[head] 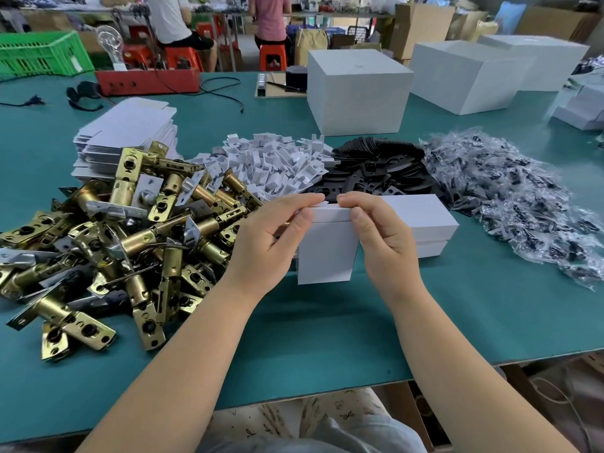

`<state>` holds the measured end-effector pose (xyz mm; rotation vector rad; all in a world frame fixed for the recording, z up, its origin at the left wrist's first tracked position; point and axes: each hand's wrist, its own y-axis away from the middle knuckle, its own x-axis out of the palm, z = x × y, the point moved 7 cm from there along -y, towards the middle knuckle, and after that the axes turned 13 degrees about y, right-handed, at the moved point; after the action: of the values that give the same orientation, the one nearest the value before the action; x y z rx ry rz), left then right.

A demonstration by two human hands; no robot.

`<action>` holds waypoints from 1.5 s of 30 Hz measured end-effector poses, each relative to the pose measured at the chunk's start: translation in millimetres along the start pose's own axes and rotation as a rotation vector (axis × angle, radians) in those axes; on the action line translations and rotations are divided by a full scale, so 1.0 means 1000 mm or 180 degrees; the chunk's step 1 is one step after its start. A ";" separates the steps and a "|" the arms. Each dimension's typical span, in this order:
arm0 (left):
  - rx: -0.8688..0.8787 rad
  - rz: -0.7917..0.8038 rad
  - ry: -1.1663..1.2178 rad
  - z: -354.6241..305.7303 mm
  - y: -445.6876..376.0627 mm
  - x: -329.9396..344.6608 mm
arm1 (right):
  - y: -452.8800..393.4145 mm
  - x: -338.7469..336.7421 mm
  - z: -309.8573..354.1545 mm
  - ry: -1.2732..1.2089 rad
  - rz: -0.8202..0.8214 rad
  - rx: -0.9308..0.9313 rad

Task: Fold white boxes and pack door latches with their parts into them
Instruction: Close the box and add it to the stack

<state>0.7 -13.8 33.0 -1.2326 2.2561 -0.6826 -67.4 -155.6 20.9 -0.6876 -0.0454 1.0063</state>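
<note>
A small white box stands on end above the green table, held between both hands. My left hand grips its left side, thumb on the front and fingertips over the top flap. My right hand grips the right side the same way, fingers curled over the top edge. A heap of brass door latches lies to the left. Behind the hands sit white cardboard inserts, black metal plates and bagged parts. Two closed white boxes are stacked just right of my hands.
A stack of flat white box blanks lies at the back left. Large white cartons stand at the back. A red tray and a green crate sit far left. The table's front edge is near my lap.
</note>
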 end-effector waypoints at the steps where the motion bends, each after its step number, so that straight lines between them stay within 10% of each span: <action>1: -0.0102 0.0013 0.0054 0.001 -0.001 -0.001 | 0.000 0.000 0.000 -0.0010 -0.0017 0.0019; 45: -0.0042 0.0160 0.0076 0.000 -0.001 0.002 | 0.003 0.009 -0.003 0.0205 -0.0014 0.0033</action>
<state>0.3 -16.3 33.1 -1.1755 2.3065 -0.6680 -63.4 -148.6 14.6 -0.7098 0.0146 0.9789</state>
